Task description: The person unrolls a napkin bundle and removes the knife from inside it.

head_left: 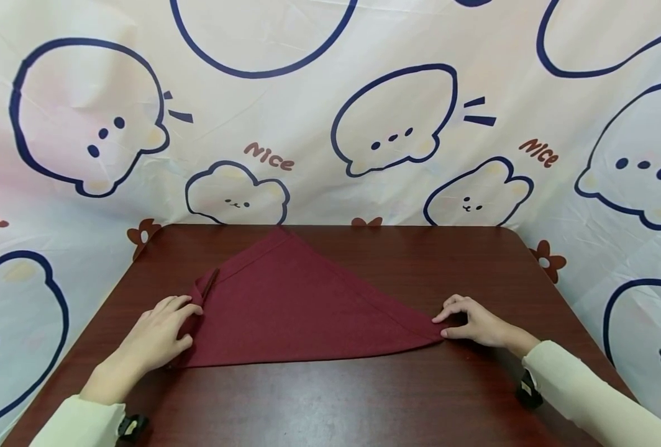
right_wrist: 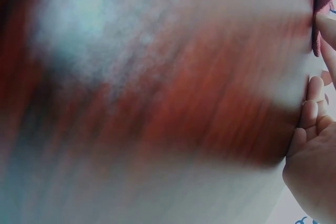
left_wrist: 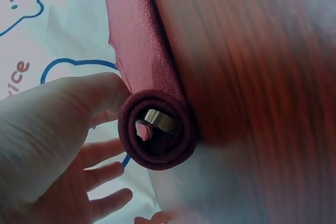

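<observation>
A glossy, wood-grained table (head_left: 319, 403) before me, backed by a pale curtain (head_left: 308, 118) printed with cartoon bears (head_left: 237, 200); maroon cloth (head_left: 302, 298) lies mid-table; left hand (head_left: 154, 335), fingers parted, touches its rolled edge (left_wrist: 186, 135); right hand (head_left: 473, 320) pinches the opposite corner.

The cloth (head_left: 308, 304) is plain deep maroon, though the left wrist view shows it rosier along its length. I see the table (head_left: 330, 406) in dark reddish brown, a whitish sheen near its front and streaky wood grain in the wrist views. The backdrop (head_left: 308, 112) is creamy white, patterned with navy-outlined cartoon heads (head_left: 238, 194) with touches of pale yellow, reddish-brown "Nice" lettering (head_left: 269, 157), and brown flowers (head_left: 556, 263) with pale centres. Both sleeves (head_left: 593, 388) are plain pale cream, the wrist cameras (head_left: 528, 392) black.
</observation>
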Motion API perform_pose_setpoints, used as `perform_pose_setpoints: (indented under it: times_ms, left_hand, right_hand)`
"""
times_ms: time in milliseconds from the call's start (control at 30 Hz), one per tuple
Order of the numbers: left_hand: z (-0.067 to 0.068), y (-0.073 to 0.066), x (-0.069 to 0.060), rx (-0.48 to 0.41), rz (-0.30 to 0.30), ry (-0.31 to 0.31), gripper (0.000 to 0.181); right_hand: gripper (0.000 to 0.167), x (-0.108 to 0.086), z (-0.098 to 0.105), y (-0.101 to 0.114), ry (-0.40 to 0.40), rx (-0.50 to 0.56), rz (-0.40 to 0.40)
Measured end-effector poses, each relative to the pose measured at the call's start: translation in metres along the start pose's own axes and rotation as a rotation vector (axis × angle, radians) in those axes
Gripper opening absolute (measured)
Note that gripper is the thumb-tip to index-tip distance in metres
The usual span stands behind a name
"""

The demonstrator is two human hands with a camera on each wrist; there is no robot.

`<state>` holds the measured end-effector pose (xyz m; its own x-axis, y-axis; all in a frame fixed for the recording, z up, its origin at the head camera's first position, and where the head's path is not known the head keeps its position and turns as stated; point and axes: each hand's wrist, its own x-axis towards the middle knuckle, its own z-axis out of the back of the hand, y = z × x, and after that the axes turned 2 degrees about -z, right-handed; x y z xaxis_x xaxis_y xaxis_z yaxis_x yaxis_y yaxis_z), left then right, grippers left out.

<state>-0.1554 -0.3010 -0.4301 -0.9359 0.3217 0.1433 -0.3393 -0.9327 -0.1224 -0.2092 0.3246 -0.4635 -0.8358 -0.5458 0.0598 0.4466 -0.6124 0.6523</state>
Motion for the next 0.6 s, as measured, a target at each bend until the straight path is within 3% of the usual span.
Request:
perform_pose_setpoints:
  times_ms: [200,367,600]
  left_hand:
    - [0.003,0.007,-0.004,-0.006,0.002,-0.018,0.039]
    - [0.002,0.017,-0.011,-0.003,0.039,-0.004,0.041]
    - [-0.001,0.024,-0.015,-0.089,0.087,0.035,0.042]
  right_hand:
    - [0.021,-0.002,-0.002,0.0,-0.022,-0.004,0.026]
    - [0.022,-0.002,-0.003,-0.001,-0.011,-0.009,0.013]
    - [0.022,-0.001,-0.001,-0.001,0.003,-0.013,-0.009]
